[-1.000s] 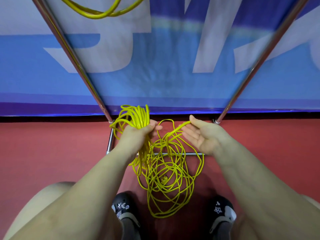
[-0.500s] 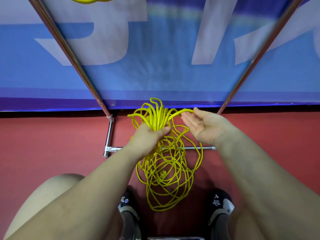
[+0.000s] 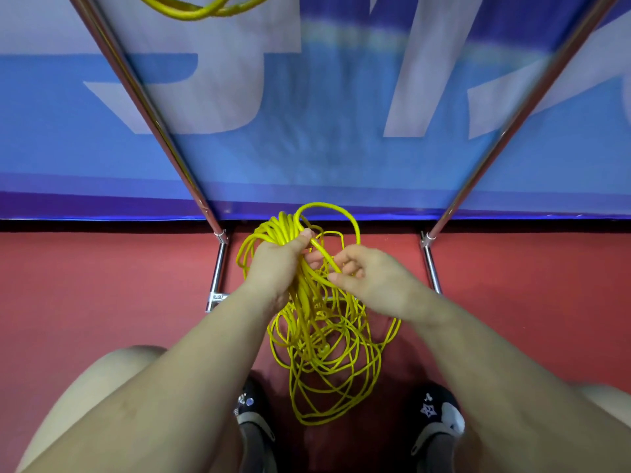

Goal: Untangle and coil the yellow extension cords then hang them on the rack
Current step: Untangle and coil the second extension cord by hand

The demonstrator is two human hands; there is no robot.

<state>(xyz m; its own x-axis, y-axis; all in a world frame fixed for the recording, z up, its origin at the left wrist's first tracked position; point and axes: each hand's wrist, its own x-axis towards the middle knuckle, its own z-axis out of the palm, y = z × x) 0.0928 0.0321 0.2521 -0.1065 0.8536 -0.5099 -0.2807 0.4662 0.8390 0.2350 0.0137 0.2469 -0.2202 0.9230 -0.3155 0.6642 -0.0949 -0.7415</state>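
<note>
A tangled yellow extension cord (image 3: pixel 327 356) hangs in loose loops from my hands down to the red floor between my shoes. My left hand (image 3: pixel 278 264) grips a bundle of gathered loops at its top. My right hand (image 3: pixel 368 278), just to the right and touching the bundle, pinches a single strand that arcs up and over in a fresh loop (image 3: pixel 329 209). Another yellow cord (image 3: pixel 201 8) hangs at the top edge between the rack's slanted chrome poles (image 3: pixel 150 107).
The rack's chrome base bars (image 3: pixel 218 271) lie on the red floor (image 3: pixel 102 285) under the cord. A blue and white banner (image 3: pixel 307 131) stands right behind the rack. My black shoes (image 3: pixel 440 414) flank the cord pile.
My right hand turned from palm-up and open to pinching a strand, and moved left against the bundle. A new loop now arcs over the top of the bundle. My left hand keeps its grip.
</note>
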